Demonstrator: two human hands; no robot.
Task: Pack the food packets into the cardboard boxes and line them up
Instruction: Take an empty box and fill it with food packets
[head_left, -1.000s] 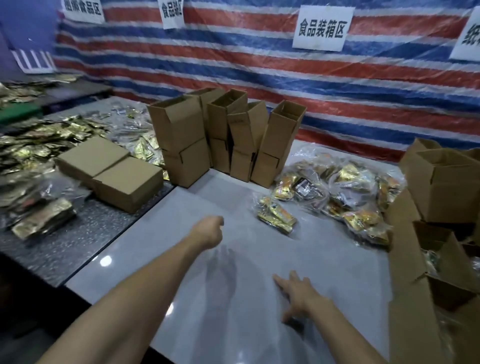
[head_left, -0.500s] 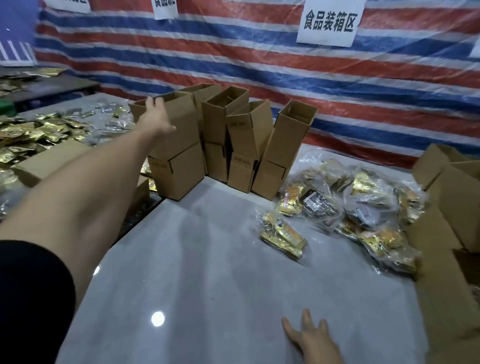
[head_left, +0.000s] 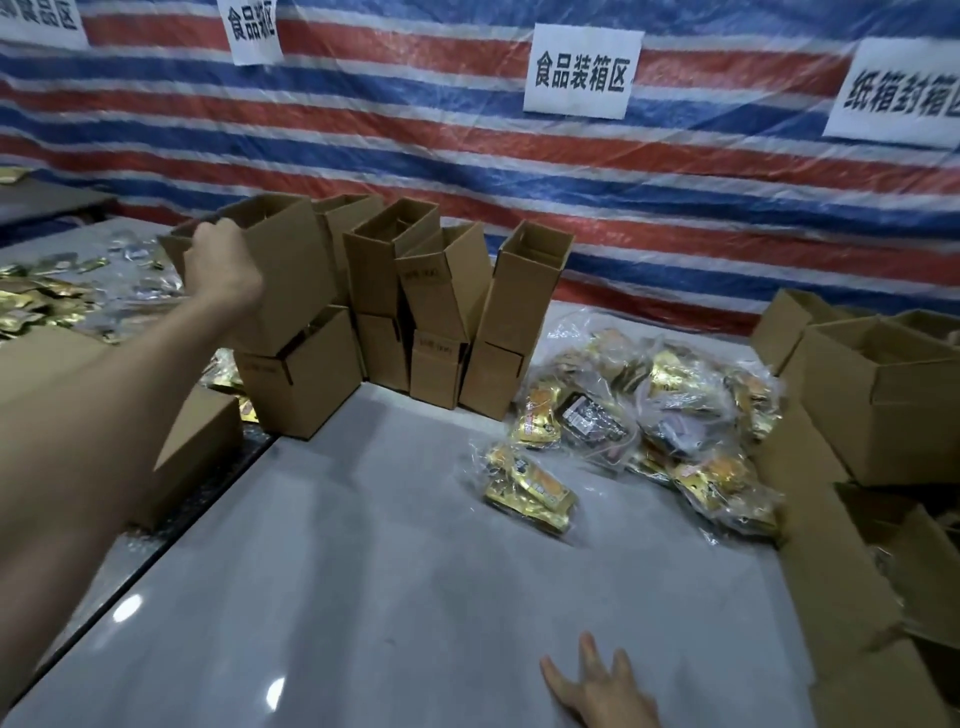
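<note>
Several open brown cardboard boxes stand stacked in two tiers at the back of the grey table (head_left: 395, 597). My left hand (head_left: 221, 262) grips the left wall and rim of the top left box (head_left: 291, 275), which tilts on the box below it (head_left: 306, 379). A heap of gold food packets in clear bags (head_left: 670, 415) lies at the right, with one bagged bundle (head_left: 530, 486) apart in front. My right hand (head_left: 597, 686) rests flat on the table at the bottom, fingers spread, holding nothing.
More open cardboard boxes (head_left: 878, 395) crowd the right edge. A closed box (head_left: 202, 452) and loose gold packets (head_left: 36, 306) lie on the dark table to the left. A striped tarp wall with paper signs (head_left: 582, 70) closes off the back.
My left hand has gone from above the table's middle up to the top left box and closed on its rim. The right hand slid back toward me.
</note>
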